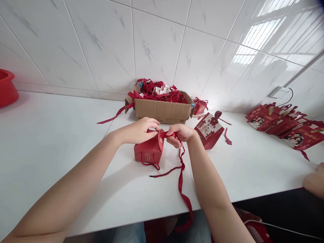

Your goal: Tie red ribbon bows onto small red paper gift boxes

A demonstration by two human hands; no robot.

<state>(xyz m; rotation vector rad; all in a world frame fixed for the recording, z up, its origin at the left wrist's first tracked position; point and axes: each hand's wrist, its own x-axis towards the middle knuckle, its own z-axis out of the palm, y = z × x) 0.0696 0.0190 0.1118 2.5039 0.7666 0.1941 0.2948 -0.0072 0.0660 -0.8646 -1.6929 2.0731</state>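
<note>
A small red gift box stands on the white table in front of me, with a red cord handle hanging down its front. My left hand rests on the box's top, fingers pinched at its flap. My right hand is closed on a red ribbon beside the flap. The ribbon and a twisted cord trail down across the table and over its front edge.
A cardboard box full of red ribbons and boxes sits against the tiled wall. A finished red gift box lies to its right. Several flat red boxes are stacked at far right. Another person's hand rests at the right edge. A red basin is at far left.
</note>
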